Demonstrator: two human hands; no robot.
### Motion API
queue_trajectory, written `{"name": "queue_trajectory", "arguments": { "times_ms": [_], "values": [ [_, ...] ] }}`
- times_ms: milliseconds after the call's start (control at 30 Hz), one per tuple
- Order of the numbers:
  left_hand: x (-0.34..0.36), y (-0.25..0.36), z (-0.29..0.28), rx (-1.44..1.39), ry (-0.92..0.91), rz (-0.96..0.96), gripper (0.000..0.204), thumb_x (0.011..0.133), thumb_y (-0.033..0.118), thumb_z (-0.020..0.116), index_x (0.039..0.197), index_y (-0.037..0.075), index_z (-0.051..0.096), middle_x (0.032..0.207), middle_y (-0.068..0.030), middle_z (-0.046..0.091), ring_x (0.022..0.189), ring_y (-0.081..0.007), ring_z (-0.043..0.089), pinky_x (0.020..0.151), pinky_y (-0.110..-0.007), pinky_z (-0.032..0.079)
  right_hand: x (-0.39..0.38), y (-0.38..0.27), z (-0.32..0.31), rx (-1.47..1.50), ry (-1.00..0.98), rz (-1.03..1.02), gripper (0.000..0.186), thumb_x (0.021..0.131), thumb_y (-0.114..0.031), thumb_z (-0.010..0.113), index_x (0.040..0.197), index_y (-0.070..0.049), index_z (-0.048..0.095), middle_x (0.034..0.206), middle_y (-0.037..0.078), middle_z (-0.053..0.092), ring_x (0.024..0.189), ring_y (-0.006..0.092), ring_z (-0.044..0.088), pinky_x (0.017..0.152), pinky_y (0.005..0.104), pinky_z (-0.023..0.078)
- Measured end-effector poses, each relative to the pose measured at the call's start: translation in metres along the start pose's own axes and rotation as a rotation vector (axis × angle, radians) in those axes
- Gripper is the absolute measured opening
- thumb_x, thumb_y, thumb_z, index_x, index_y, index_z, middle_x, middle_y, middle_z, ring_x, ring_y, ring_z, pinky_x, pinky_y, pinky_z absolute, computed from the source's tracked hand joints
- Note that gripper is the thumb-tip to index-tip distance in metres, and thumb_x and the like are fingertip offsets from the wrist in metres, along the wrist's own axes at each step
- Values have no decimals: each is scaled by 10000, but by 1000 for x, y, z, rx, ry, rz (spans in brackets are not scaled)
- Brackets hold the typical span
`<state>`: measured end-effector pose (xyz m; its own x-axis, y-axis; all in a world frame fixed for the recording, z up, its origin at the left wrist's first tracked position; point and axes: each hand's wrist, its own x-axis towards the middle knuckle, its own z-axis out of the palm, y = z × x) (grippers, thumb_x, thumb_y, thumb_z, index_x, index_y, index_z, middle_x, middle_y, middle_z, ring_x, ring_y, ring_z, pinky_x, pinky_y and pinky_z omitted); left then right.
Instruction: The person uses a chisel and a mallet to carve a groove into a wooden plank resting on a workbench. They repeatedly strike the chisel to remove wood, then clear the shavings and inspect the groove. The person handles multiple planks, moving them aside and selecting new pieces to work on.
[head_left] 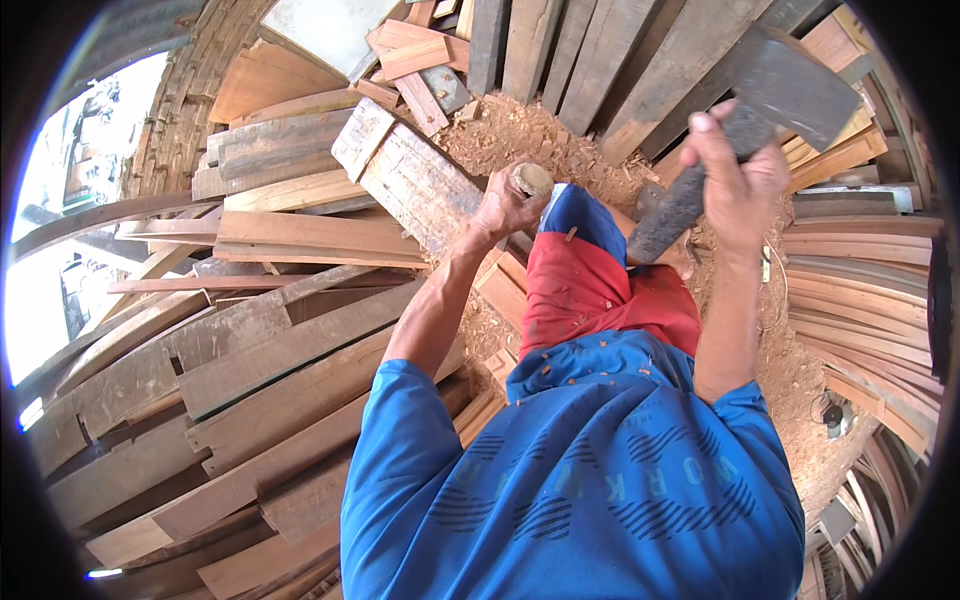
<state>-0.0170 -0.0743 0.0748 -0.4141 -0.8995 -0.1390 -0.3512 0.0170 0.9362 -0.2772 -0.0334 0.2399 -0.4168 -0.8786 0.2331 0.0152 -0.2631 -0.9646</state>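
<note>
My left hand (505, 205) is wrapped round a wooden-handled chisel (533, 180). The handle's round, worn butt points up at me; its blade is hidden below my fist. Just beyond and to the left lies a weathered, whitish timber beam (405, 175) with a narrow strip or groove across its far end. On the right, my right hand (738, 180) grips a mallet (800, 95) by its thick dark handle, raised beside my knee. Its dark, blocky head is up at the far right, apart from the chisel.
Stacked planks (300, 380) fill the left side, and more boards (860, 290) lie at the right. Upright timbers (620, 60) stand at the far side. Wood shavings (540, 130) cover the ground around my legs. Offcuts (415, 60) are piled beyond the beam.
</note>
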Motion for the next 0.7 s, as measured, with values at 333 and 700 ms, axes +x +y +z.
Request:
{"name": "queue_trajectory", "arguments": {
  "times_ms": [333,700],
  "values": [
    [9,-15,6,148,-125,22,319,822,272,801,1010,52,668,878,-144,731,818,-256,730,751,-386,565,-46,104,-8,-761,-638,334,469,852,-332,729,1130,31,627,957,222,705,954,399,686,888,468,534],
    [31,-24,15,100,-160,-1,328,836,246,780,1066,26,699,939,-158,753,905,-275,740,801,-394,573,17,77,-16,-686,-89,449,425,912,-441,732,915,-23,655,746,92,683,611,154,643,617,338,542]
  ]
}}
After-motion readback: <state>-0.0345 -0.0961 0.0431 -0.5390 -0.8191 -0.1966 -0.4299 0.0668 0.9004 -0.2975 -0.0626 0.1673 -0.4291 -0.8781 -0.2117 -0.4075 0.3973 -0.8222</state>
